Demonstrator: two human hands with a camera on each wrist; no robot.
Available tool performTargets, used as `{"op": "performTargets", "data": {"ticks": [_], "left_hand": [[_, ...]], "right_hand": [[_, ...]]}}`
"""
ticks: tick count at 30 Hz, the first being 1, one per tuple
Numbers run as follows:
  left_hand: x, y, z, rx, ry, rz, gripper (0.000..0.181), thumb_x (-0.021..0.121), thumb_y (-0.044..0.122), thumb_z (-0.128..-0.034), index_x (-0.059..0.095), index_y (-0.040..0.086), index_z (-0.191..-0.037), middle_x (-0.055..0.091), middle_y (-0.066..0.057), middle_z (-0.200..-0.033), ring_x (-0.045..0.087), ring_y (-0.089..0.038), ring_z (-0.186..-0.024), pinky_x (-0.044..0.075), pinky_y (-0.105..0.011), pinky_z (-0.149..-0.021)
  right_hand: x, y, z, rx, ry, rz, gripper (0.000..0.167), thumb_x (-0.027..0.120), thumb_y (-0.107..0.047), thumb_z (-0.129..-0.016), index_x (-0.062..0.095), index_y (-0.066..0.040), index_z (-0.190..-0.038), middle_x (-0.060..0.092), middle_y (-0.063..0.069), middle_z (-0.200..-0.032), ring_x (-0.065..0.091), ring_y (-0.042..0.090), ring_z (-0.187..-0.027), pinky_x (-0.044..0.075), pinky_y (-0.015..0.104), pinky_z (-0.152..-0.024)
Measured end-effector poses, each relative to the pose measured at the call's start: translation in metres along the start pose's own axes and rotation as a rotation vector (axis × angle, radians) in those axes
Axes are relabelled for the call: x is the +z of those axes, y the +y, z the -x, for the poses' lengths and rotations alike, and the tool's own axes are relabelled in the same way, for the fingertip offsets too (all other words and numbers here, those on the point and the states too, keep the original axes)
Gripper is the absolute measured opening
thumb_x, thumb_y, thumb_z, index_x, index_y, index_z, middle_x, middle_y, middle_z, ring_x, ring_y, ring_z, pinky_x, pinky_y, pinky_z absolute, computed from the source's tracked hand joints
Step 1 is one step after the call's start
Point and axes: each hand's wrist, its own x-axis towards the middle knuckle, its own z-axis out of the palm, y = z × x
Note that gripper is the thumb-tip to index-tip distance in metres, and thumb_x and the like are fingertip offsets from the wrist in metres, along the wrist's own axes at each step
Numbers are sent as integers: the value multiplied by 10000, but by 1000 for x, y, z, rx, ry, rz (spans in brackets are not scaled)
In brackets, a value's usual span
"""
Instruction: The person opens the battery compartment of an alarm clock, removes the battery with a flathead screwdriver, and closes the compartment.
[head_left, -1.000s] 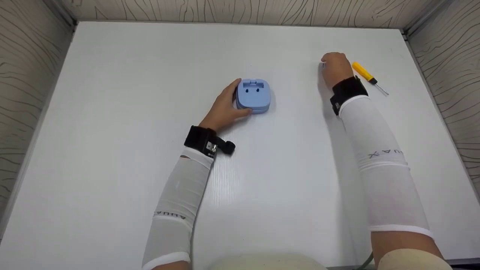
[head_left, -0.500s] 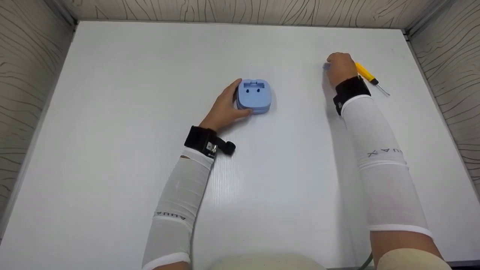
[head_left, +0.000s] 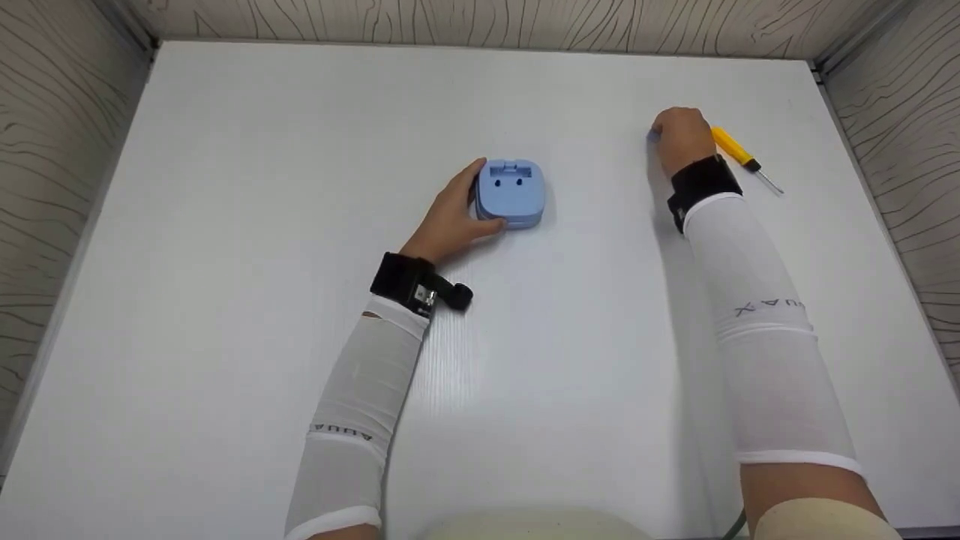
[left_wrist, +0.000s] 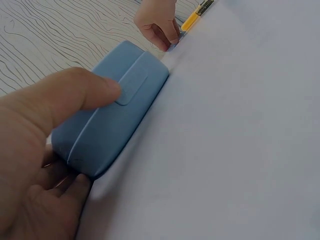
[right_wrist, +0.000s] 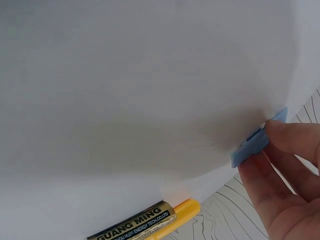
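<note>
A square blue plastic case (head_left: 510, 199) with rounded corners lies on the white table. Its top shows a recessed slot and two small dark holes. My left hand (head_left: 450, 217) grips it from the left, the thumb across its near side, as the left wrist view also shows with the case's side (left_wrist: 125, 107). At the far right, my right hand (head_left: 684, 140) pinches a small flat blue cover (right_wrist: 247, 150) between thumb and fingers, close to the tabletop. From above, the hand hides most of that piece.
A screwdriver (head_left: 731, 148) with a yellow handle lies just right of the right hand. Beside its handle, the right wrist view shows a black and gold printed battery (right_wrist: 137, 222). Patterned panels (head_left: 480, 22) border the table.
My right hand has shifted slightly right, toward the screwdriver, with the blue cover showing a little at its fingertips. The left hand and the case have stayed in place.
</note>
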Motion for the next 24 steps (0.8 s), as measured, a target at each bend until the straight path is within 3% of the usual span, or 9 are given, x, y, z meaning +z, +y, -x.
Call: {"op": "performTargets", "data": {"ticks": [14,24], "left_hand": [[-1,3,1,-23,-7,-9,1008,823,236,-845,196,142,-1628,244,-60,-1666,200,-186,-1532,148,-237,-1214],[0,0,0,13,-4,20,1000,821,219,-836,211,110,-1620,275,-69,-1650,233,-168,-1518,185,-185,-1184]], "right_hand": [[-1,0,7,11,41,-34,362,429,103,-1010,596,107,-1330,559,328,-1336,487,467,-1272,331,526,-1163],[-2,0,11,28,83,-78,334,482,72,-1011,653,55,-1297,611,275,-1293,506,415,-1223,363,483,-1152]]}}
